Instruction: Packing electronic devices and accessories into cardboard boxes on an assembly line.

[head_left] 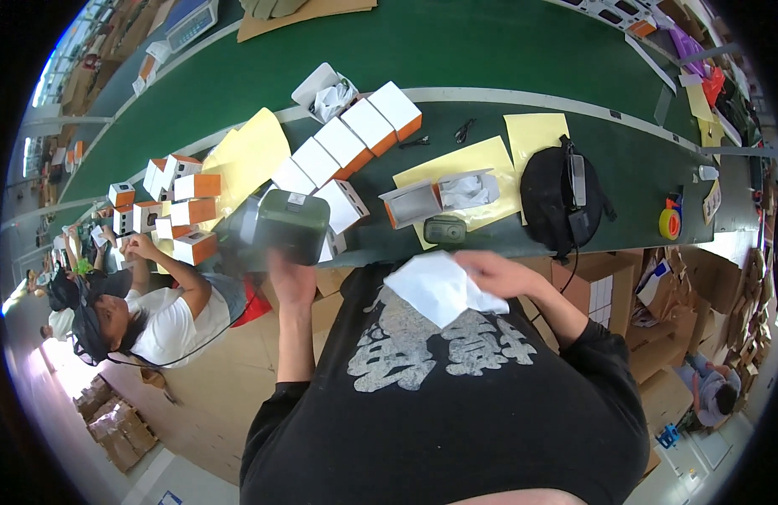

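Observation:
My left hand (293,284) is closed around the lower end of a dark green boxy device (292,225) with a small white label, raised over the near table edge and partly blurred. My right hand (495,274) grips a crumpled white wrapping sheet (439,288) that hangs in front of my shirt. Between the hands, a smaller-looking green device (444,229) lies at the table's near edge. Just behind it is an opened white and orange box (411,204) with white wrapping (467,191) inside, resting on yellow paper (490,160).
A row of white and orange boxes (343,143) runs diagonally behind my left hand. An open box (326,91) with wrapping stands at its far end. Further right are a black cap (545,198) and yellow tape (669,223). A co-worker (170,316) sits at left beside more boxes (195,210).

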